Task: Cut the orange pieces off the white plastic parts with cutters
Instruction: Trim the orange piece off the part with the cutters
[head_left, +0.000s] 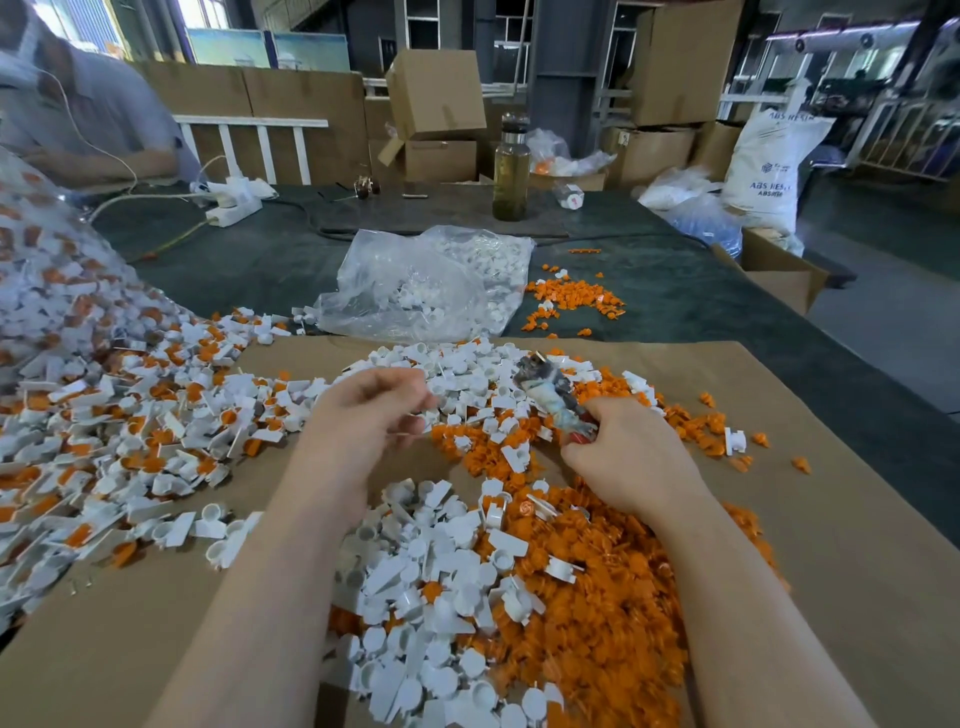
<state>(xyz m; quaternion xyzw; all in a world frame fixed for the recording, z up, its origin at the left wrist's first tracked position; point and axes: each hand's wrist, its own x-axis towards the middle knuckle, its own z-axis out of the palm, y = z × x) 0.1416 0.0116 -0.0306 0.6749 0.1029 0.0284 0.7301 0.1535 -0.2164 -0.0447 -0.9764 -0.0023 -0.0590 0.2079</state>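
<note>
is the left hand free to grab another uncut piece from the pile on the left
Probably yes. The left hand hovers with its fingers curled, and nothing clearly shows in them. The mixed white-and-orange pile lies open just beside it on the cardboard sheet, nothing between them. The right hand grips the cutters.

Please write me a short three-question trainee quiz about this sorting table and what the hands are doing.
1. True or false: the right hand grips the worn, wrapped-handle cutters.
2. The clear plastic bag beyond the brown cardboard sheet holds mostly: A) orange pieces B) white plastic parts C) bottles.
3. Fill in: the loose pile of small orange cut-off pieces lies on the dark ____ table cover, on the bag's right.

Key: 1 true; 2 B; 3 green. The left hand has curled fingers; what it holds is unclear.
</note>
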